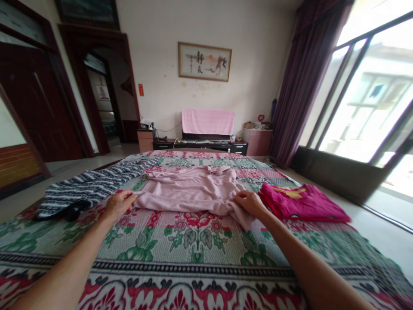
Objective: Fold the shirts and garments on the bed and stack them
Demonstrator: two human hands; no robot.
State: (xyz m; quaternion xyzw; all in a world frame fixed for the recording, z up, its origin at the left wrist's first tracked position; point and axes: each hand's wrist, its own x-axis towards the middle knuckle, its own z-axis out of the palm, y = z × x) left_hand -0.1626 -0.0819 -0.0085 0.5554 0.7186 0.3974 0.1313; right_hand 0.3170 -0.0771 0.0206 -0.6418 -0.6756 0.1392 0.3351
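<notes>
A pale pink garment (pixel 190 189) lies spread flat in the middle of a bed covered by a floral red-and-green blanket (pixel 193 245). My left hand (pixel 118 204) pinches the garment's near left corner, fingers closed on the cloth. My right hand (pixel 250 203) grips a bunched fold at the garment's near right edge. Both arms reach forward over the blanket.
A navy-and-white striped garment (pixel 93 185) lies at the left of the bed. A folded magenta shirt (pixel 300 202) sits at the right. Beyond the bed stand a low dark cabinet (pixel 200 145) with a pink towel, a doorway at left, and big windows with purple curtains at right.
</notes>
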